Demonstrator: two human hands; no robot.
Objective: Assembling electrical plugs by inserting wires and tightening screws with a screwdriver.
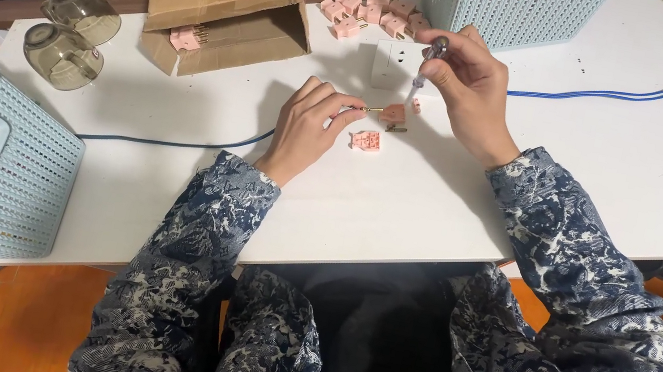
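Two hands work near the middle of the white bench (437,205), both in dark patterned sleeves. Nearest the front edge, a loose pink plastic piece (366,140) lies flat just beside the left hand (308,127). That hand's fingers are pinched shut on a small brass pin (373,110), pressing it toward a second pink part (395,115) that rests on the bench. Above it the right hand (469,88) is closed round a thin screwdriver (425,68), held nearly upright with its tip down at the pink part.

The part looks small and only lightly steadied, so a sideways push from the tip could flick it away, or the tip could slip onto the left fingertips. The brass pin could also drop and roll.

Farther back stand a white block (389,65), a heap of pink parts (373,14), an open cardboard box (231,9) and a blue basket (517,10) at the far edge. A blue cable (620,93) runs toward the right corner.
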